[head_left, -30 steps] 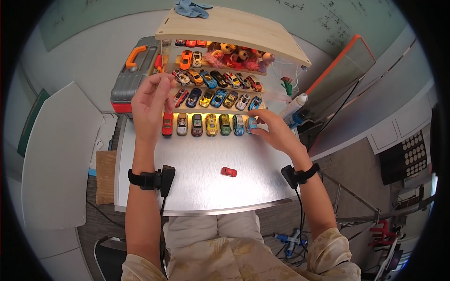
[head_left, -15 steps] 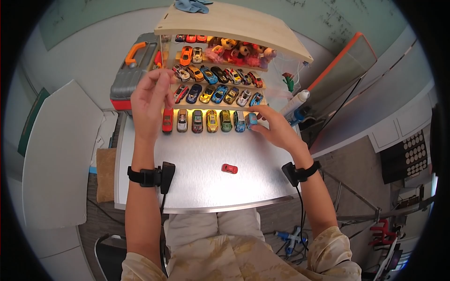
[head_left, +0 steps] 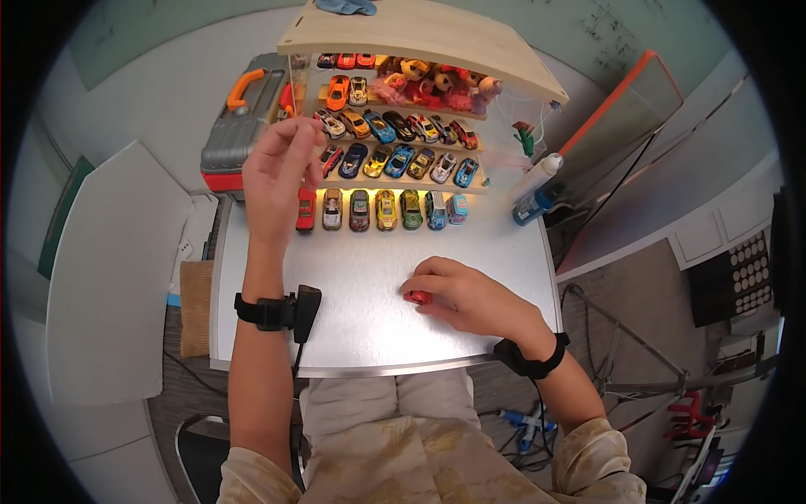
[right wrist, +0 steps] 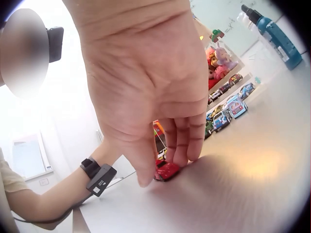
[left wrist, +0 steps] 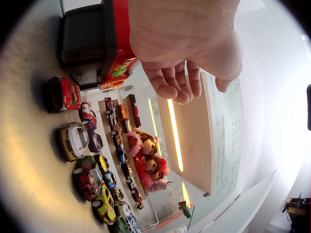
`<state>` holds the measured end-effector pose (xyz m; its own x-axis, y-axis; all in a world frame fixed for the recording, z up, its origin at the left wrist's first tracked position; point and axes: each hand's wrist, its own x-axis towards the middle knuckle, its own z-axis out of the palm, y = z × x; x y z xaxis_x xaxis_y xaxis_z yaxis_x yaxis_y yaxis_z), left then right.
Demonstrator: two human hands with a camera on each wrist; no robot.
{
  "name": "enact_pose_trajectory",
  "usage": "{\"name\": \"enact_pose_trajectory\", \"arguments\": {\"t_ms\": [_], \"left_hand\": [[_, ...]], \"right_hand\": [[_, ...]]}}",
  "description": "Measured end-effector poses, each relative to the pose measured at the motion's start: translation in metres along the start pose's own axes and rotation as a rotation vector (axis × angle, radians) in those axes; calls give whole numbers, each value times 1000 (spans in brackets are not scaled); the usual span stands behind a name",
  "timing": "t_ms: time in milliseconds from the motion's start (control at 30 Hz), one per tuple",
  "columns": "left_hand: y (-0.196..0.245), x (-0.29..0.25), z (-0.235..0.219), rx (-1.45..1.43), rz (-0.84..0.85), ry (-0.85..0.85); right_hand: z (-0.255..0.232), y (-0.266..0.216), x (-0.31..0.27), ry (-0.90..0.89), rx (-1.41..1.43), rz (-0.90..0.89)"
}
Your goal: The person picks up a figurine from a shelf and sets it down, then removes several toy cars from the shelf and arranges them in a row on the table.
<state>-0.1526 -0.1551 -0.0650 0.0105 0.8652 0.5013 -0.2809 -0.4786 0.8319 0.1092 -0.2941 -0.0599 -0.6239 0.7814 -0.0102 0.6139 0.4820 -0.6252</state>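
Observation:
On the metal tabletop, a small red toy car [head_left: 418, 297] lies between the thumb and fingers of my right hand [head_left: 474, 302], which pinches it. The right wrist view shows the red car [right wrist: 166, 171] low on the table, with thumb and fingertips at its sides. My left hand [head_left: 281, 172] is raised beside the left end of the shelves, fingers loosely curled with nothing in them; in the left wrist view the left hand [left wrist: 184, 48] hangs above the car rows. A light blue car [head_left: 457, 209] stands at the right end of the front row.
Behind the front row, wooden shelves [head_left: 403, 181] hold several toy cars and dolls [head_left: 437, 82] under a wooden top [head_left: 420, 32]. A grey toolbox [head_left: 241, 126] stands at the left. Bottles [head_left: 534, 204] stand to the right, near the table's edge.
My right hand has left the light blue car in the front row and come down towards me to the red car, closing round it. My left hand stays raised in much the same place.

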Motion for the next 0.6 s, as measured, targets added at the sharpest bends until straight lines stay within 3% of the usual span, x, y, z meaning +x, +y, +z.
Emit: {"name": "enact_pose_trajectory", "arguments": {"t_ms": [100, 200, 300, 600], "left_hand": [[-1, -3, 3, 11, -24, -43], [0, -6, 10, -20, -72, -111], [2, -11, 18, -25, -140, -216], [7, -19, 38, 1, -280, -347]], "right_hand": [[-9, 1, 8, 12, 107, -2], [-11, 3, 24, 206, 772, 114], [-25, 7, 43, 343, 1150, 69], [-20, 31, 64, 401, 1386, -25]]}}
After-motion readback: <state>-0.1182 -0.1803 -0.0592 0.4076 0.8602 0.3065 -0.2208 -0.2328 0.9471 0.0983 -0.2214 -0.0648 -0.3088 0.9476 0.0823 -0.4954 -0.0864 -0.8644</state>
